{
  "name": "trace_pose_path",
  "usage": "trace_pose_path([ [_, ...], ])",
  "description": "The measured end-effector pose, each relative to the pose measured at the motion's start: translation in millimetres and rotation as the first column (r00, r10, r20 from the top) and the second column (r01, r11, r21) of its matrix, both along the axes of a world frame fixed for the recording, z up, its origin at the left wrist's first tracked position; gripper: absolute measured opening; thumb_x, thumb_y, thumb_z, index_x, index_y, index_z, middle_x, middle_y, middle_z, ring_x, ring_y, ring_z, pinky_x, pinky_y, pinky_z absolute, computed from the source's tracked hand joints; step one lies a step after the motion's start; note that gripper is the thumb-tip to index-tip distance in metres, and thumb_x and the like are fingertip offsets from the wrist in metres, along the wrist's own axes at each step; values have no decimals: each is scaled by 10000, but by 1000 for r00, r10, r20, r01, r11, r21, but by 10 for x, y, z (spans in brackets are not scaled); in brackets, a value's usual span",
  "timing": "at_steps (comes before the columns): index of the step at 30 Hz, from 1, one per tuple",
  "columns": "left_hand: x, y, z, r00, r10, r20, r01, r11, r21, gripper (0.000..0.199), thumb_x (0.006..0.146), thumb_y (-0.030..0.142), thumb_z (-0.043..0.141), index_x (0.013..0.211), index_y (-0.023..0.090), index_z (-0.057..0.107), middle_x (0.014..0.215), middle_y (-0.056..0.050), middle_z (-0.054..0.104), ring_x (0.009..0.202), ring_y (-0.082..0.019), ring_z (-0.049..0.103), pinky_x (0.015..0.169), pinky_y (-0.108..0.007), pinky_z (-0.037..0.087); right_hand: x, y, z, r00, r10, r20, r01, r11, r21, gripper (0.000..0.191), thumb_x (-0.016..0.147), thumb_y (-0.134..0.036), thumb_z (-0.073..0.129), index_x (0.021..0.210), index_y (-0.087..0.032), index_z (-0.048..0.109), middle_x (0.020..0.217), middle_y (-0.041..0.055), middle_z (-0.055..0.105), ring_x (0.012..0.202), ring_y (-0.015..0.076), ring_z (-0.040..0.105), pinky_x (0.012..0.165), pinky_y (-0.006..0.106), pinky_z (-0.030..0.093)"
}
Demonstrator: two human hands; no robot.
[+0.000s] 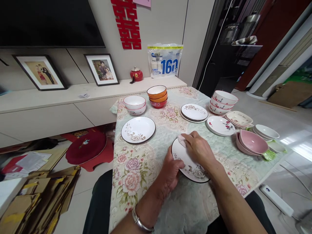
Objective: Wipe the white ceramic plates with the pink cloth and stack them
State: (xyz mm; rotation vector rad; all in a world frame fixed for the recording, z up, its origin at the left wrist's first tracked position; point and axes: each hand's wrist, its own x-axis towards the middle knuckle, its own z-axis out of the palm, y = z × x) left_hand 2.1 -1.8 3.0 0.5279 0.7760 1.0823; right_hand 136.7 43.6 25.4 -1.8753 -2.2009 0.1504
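Note:
A white plate (188, 162) with a dark rim and brown flowers is tilted above the table in front of me. My left hand (172, 167) grips its left edge, thumb on the upper face. With bent fingers my right hand (198, 144) presses a white tissue or cloth (181, 139) onto the plate near its far rim. Part of the plate is hidden under my right hand and forearm. A similar flowered plate (138, 129) lies flat to the left, and a small stack of such plates (194, 112) sits beyond my right hand.
White bowls (135, 104) and orange and red bowls (157, 94) stand at the back left of the flowered tablecloth (136, 175). To the right are white bowls (223, 100), plates (220, 125) and pink leaf-shaped bowls (253, 142). A red stool (86, 148) stands on the floor at left.

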Motion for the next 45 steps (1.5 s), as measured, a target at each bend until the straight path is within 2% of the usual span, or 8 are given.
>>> trace_pose_path([
  [4, -5, 11, 6, 1000, -6, -8, 6, 1000, 2, 802, 488, 13, 505, 1266, 205, 528, 994, -38, 700, 896, -227, 631, 700, -293, 474, 119, 40, -15, 959, -228, 167, 229, 973, 13, 366, 979, -274, 352, 1143, -224, 675, 950, 115, 549, 746, 225, 592, 581, 301, 355],
  [7, -2, 21, 12, 1000, -8, -9, 9, 1000, 16, 802, 484, 21, 500, 1264, 206, 540, 961, -31, 702, 866, -226, 632, 686, -296, 472, 91, 23, 10, 956, -226, 187, 226, 974, 25, 354, 973, -242, 358, 1121, -196, 676, 942, 127, 547, 773, 229, 592, 586, 297, 355],
  [15, 3, 32, -32, 1000, 3, -17, -3, 1000, -7, 740, 464, 20, 500, 1181, 192, 571, 733, 17, 631, 662, -168, 583, 602, -263, 425, -171, -110, 96, 940, 324, -105, -320, 946, 51, 347, 976, -238, 433, 1259, -300, 626, 997, 59, 550, 818, 152, 577, 700, 245, 424],
  [23, -7, 35, 41, 1000, -19, -10, 19, 1000, -14, 784, 457, 34, 508, 1221, 197, 568, 917, -32, 711, 818, -224, 637, 655, -291, 468, 104, 30, -5, 977, -169, 127, 169, 986, 6, 344, 975, -275, 388, 1176, -251, 666, 957, 94, 565, 720, 189, 601, 605, 293, 366],
  [30, 24, 13, 93, 990, 143, 10, -142, 987, -78, 692, 498, 90, 644, 1178, 196, 574, 975, -53, 718, 901, -244, 644, 753, -338, 497, 168, 35, -31, 947, -238, 216, 245, 970, -3, 331, 973, -260, 372, 1056, -182, 683, 952, 129, 559, 782, 240, 626, 604, 308, 364],
  [36, 43, 8, 53, 994, 113, 10, -113, 993, -34, 785, 463, 18, 572, 1217, 235, 542, 973, -22, 694, 854, -200, 627, 732, -299, 487, -9, 13, -26, 995, 14, 94, -19, 999, 51, 334, 976, -240, 408, 1229, -218, 625, 993, 107, 576, 872, 225, 593, 688, 301, 416],
  [41, 37, 13, 18, 998, 58, 22, -58, 998, 5, 637, 455, -5, 529, 1062, 177, 601, 789, 4, 643, 734, -168, 593, 647, -256, 439, -187, -91, 27, 902, 386, -192, -376, 922, 92, 336, 996, -273, 416, 1274, -262, 605, 1042, 69, 570, 902, 168, 586, 774, 258, 447],
  [45, 19, 8, 21, 999, 26, 48, -27, 1000, 11, 718, 456, -5, 502, 1142, 192, 585, 864, -13, 677, 818, -202, 622, 695, -283, 458, -89, -42, 15, 959, 232, -161, -229, 973, 35, 342, 991, -302, 429, 1276, -285, 616, 1012, 64, 564, 858, 175, 596, 749, 271, 441],
])
